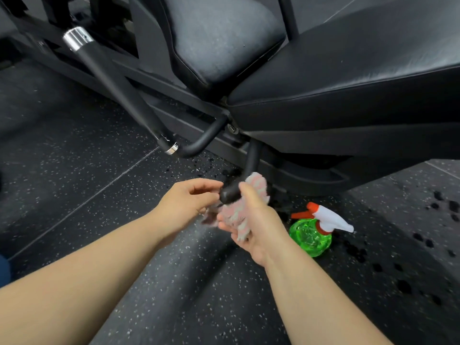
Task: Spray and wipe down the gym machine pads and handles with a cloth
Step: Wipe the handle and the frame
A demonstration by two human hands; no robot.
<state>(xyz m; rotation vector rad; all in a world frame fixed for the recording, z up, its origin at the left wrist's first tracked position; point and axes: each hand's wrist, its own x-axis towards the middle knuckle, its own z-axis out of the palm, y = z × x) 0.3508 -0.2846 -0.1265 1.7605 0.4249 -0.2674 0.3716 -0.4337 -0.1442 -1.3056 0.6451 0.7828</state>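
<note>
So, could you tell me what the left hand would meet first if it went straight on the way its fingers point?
Most likely the rounded end of the black handle, just ahead of the left hand; the pink cloth held by the right hand wraps it just beyond. Depth is unclear.

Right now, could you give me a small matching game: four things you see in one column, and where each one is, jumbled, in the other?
Things:
1 cloth
2 bottle
3 black pad
4 handle

Places:
A on the floor
B top right, above the handle
C in the right hand
D under the pad, cloth round it

Pairs: 1-C, 2-A, 3-B, 4-D
</note>
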